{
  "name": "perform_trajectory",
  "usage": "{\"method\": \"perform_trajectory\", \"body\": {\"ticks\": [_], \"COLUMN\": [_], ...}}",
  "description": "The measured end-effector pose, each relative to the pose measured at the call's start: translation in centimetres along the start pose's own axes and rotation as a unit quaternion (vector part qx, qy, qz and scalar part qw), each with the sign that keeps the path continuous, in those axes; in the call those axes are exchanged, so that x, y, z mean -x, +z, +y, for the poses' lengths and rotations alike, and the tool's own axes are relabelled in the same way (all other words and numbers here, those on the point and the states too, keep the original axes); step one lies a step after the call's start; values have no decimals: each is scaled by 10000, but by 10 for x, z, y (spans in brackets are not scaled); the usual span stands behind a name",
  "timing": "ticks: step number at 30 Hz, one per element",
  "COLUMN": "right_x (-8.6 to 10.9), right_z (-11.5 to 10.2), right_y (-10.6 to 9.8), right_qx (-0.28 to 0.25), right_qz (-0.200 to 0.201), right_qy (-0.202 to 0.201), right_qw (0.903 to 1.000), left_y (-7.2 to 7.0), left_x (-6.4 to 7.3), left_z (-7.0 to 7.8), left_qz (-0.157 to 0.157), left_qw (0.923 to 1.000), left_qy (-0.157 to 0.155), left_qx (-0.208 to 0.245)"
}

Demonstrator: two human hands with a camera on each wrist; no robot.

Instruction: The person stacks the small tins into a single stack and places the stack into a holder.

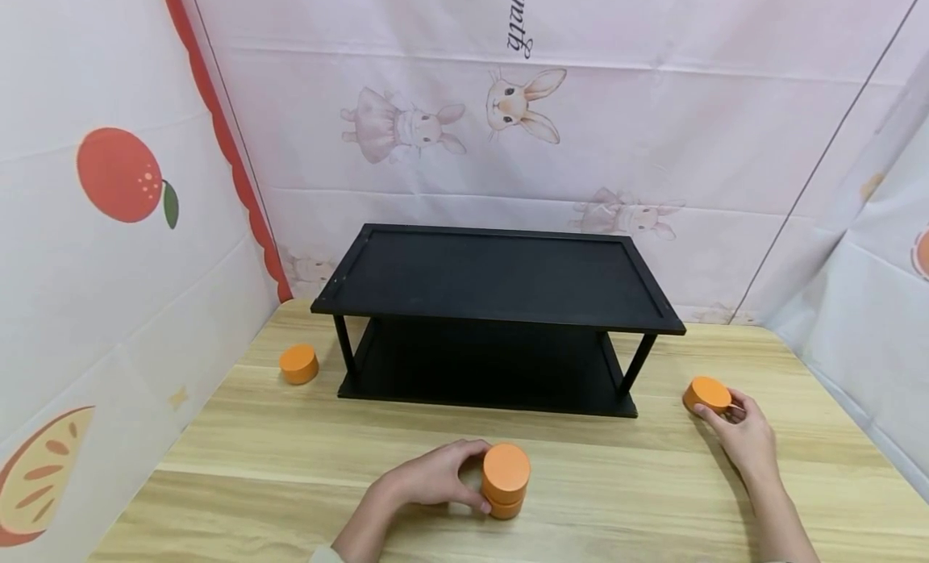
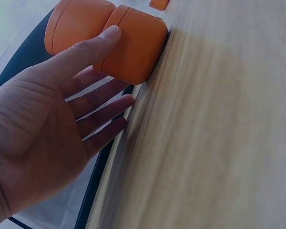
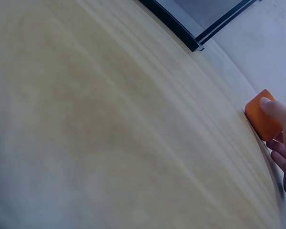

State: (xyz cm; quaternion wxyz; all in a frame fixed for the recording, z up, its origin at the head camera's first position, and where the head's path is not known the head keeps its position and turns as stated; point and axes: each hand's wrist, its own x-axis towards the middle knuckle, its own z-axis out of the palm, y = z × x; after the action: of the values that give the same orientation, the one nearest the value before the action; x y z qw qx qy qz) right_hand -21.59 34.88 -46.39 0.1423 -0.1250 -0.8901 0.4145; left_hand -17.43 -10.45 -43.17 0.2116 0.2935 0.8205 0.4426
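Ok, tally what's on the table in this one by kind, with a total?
Orange round blocks: 4. Two are stacked under the left hand, one is gripped by the right hand, and one lies loose at the left.
Black two-tier shelf: 1
Total: 5 things on the wooden table.

At the right edge of the right wrist view, the right hand (image 3: 281, 143) is cut off and covers part of the orange block (image 3: 261, 117).

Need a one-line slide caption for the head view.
Left hand holds a stack of two orange discs; right hand grips another orange disc beside a black two-tier shelf.
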Motion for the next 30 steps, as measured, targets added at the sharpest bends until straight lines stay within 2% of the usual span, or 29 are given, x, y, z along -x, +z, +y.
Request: {"method": "perform_trajectory", "body": {"ticks": [16,30], "right_x": [1,2], "right_z": [-1,-1], "right_y": [-2,0], "right_qx": [109,161], "right_qz": [-67,-91], "right_qy": [-209,-230], "right_qw": [9997,9996], "left_y": [1,2], "left_x": [0,0], "left_z": [-1,-7], "left_qz": [1,-14], "left_qw": [10000,10000], "left_qy": [11,85], "left_qx": [24,-45]}}
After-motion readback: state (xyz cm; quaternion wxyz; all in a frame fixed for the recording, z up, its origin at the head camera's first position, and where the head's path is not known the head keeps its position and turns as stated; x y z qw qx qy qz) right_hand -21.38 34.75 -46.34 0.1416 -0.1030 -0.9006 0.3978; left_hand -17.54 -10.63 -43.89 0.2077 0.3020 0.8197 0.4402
